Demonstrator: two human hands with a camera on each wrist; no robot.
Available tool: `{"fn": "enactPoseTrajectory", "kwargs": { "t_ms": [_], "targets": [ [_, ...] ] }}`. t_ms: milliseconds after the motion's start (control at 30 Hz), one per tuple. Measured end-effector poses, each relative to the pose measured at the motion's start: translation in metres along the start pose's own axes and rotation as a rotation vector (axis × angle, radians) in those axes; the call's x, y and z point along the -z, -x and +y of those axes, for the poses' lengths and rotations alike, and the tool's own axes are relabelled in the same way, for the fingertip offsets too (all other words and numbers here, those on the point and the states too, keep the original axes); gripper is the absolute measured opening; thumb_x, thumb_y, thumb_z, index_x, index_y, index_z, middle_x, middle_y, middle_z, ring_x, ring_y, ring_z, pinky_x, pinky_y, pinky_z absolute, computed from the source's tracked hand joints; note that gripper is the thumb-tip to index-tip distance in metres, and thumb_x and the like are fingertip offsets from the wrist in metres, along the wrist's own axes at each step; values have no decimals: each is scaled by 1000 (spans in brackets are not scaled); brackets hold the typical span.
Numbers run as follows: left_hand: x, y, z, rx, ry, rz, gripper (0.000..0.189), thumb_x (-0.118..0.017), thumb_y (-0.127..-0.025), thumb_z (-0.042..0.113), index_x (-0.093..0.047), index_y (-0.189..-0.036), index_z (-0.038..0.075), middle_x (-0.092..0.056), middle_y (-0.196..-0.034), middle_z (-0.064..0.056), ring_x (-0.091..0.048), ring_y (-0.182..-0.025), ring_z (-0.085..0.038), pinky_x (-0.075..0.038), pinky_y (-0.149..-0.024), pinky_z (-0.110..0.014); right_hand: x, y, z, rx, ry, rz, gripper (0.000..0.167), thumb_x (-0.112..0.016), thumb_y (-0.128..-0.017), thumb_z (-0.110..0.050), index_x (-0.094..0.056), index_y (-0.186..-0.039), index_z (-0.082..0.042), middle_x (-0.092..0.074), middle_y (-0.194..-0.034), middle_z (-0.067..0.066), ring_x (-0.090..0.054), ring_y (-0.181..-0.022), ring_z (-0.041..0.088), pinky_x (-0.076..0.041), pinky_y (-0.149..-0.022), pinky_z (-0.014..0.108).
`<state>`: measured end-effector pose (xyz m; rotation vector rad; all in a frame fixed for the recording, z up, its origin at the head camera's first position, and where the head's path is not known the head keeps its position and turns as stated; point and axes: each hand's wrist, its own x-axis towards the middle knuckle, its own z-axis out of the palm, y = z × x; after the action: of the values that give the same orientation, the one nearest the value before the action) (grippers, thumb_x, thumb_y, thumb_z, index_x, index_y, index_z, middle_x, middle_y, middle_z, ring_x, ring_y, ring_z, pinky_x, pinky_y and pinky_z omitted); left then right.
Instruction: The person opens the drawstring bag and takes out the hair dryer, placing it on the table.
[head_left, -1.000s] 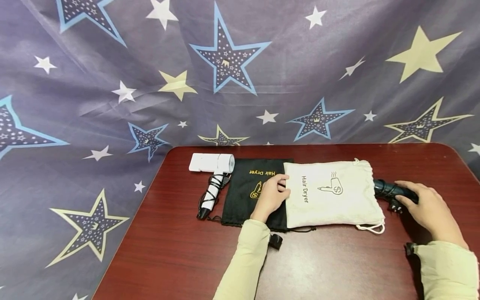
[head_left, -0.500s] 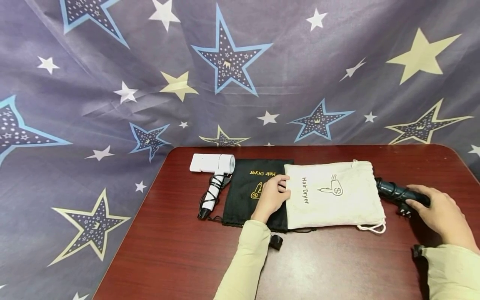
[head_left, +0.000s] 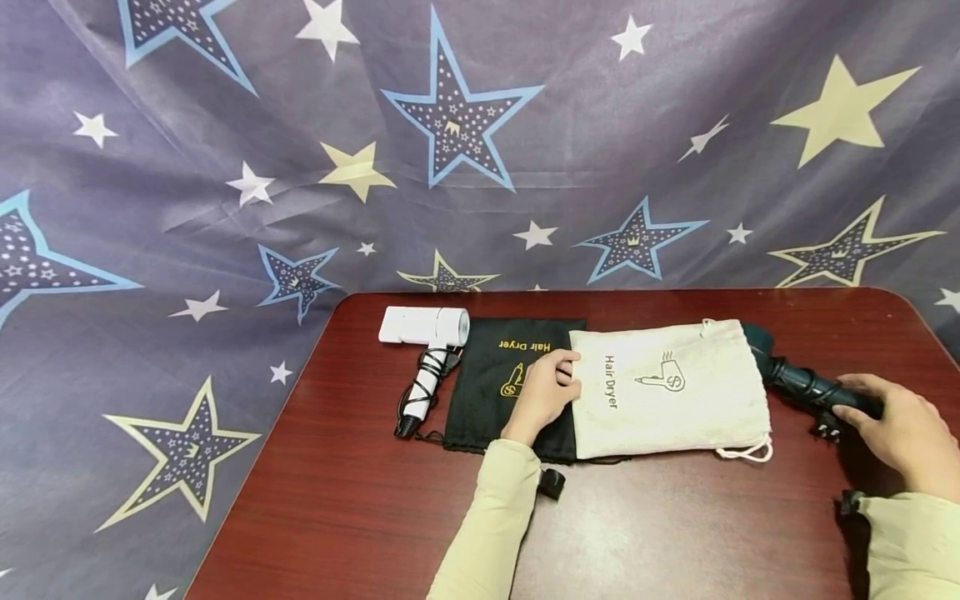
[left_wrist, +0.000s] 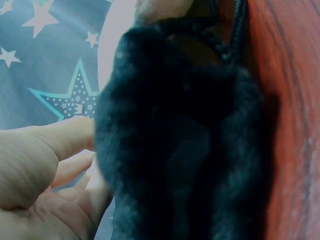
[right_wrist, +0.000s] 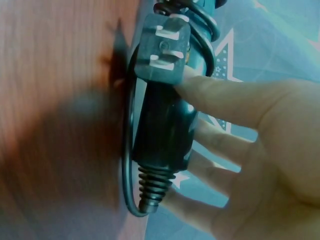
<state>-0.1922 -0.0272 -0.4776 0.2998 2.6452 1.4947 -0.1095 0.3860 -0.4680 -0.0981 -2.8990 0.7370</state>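
A dark green hair dryer (head_left: 813,388) slants out of the right end of a cream drawstring bag (head_left: 693,425) printed "Hair Dryer". Its handle and part of its head show; the rest is hidden at the bag. My right hand (head_left: 903,429) grips the end of the handle by thumb and fingers. In the right wrist view the wound cord and plug (right_wrist: 162,50) lie against the handle. At the bag's left edge my left hand (head_left: 543,396) pinches the cloth, its forearm across a black drawstring bag (head_left: 480,400) lying flat. Dark cloth fills much of the left wrist view.
Left of the black bag lies a white hair dryer (head_left: 423,367) with a black cord wound round its handle. All of it rests on a reddish-brown table (head_left: 337,500). Behind the far edge hangs a star-patterned cloth (head_left: 525,150).
My right hand has moved right with the dark green hair dryer, and more of it, including part of its head, shows outside the cream bag. The left hand has stayed in place.
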Motion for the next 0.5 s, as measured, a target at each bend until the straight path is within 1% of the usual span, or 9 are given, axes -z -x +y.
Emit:
{"fn": "enactPoseTrajectory", "kwargs": {
  "t_ms": [133, 300, 400, 500],
  "targets": [
    [0, 0, 0, 11, 0, -8, 40, -68, -86, 0, -65, -125, 7, -60, -96, -1, -59, -76, -5, -49, -72, -20, 1, 1, 3, 21, -9, 5, 36, -70, -87, -4, -56, -118, 8, -57, -113, 40, -53, -97, 59, -36, -79, 63],
    [0, 0, 2, -9, -34, -17, 43, -70, -86, 7, -63, -128, 9, -62, -110, -6, -62, -89, -10, -51, -78, -22, -1, -3, 1, 46, -23, 12, 42, -69, -90, -10, -54, -122, 11, -55, -116, 42, -52, -102, 60, -35, -85, 68],
    [0, 2, 5, -17, -81, -30, 46, -71, -87, 11, -61, -132, 11, -58, -117, -8, -60, -96, -16, -51, -82, -25, -4, -6, -3, 76, -29, 23, 45, -71, -90, -13, -54, -124, 11, -54, -119, 42, -51, -104, 60, -35, -87, 69],
    [-1, 5, 9, -21, -153, -33, 49, -71, -89, 14, -58, -136, 12, -53, -128, -9, -56, -111, -21, -49, -93, -31, -8, -9, -7, 120, -54, 33, 45, -72, -89, -12, -56, -124, 10, -54, -119, 41, -51, -105, 58, -35, -87, 67]
  ]
}}
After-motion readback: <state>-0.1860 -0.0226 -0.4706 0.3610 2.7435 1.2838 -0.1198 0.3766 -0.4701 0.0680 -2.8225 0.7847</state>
